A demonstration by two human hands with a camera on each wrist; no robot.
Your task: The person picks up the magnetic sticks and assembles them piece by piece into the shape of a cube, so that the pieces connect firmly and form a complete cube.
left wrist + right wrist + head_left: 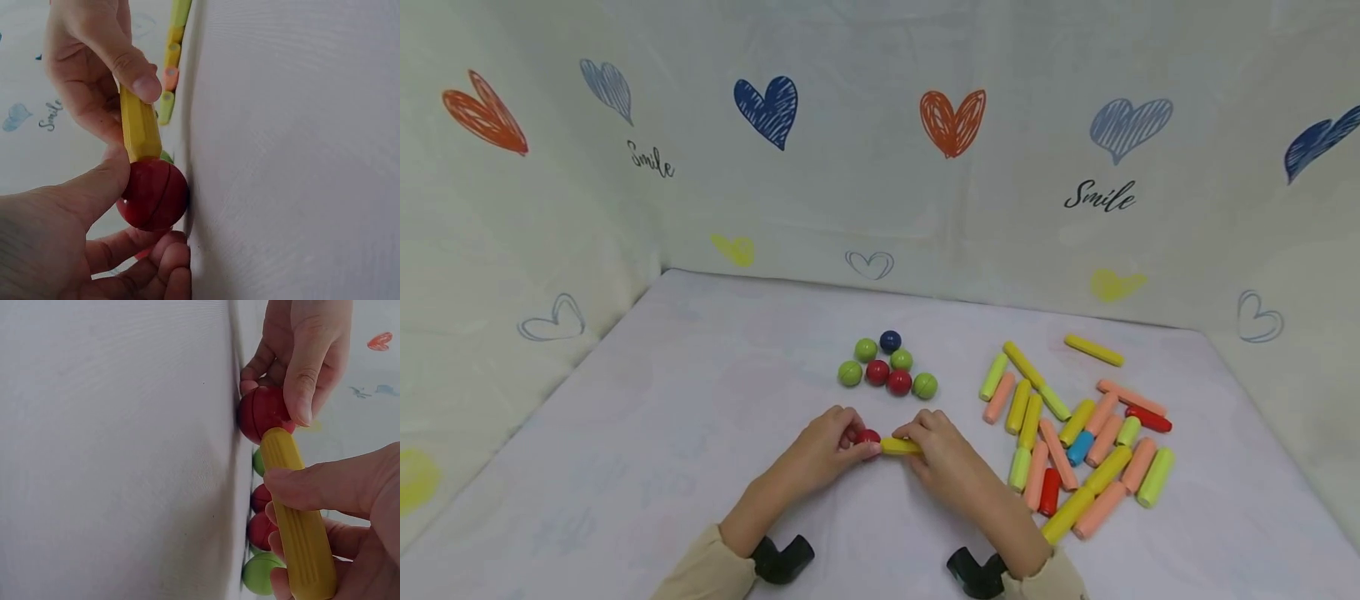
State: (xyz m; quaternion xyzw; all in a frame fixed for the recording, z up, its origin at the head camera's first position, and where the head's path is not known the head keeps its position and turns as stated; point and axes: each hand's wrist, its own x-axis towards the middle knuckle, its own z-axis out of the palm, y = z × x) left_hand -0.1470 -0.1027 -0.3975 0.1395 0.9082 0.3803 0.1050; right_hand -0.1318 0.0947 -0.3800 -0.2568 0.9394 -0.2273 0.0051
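Near the front middle of the table, my left hand [827, 446] pinches a glossy red ball [156, 195] with a thin seam round it. My right hand [946, 457] grips a yellow ribbed stick [301, 540] between thumb and fingers. The stick lies roughly level in the head view, and its left end meets the ball's side. In the left wrist view the ball sits low, close to the white tabletop. The right fingers cover the far end of the stick in the head view.
Behind the hands lies a cluster of green balls [850, 373], red balls [877, 372] and one dark blue ball [891, 341]. To the right are several yellow, orange, green, red and blue sticks [1066, 512], some joined end to end. A white printed cloth [865, 200] hangs behind the table.
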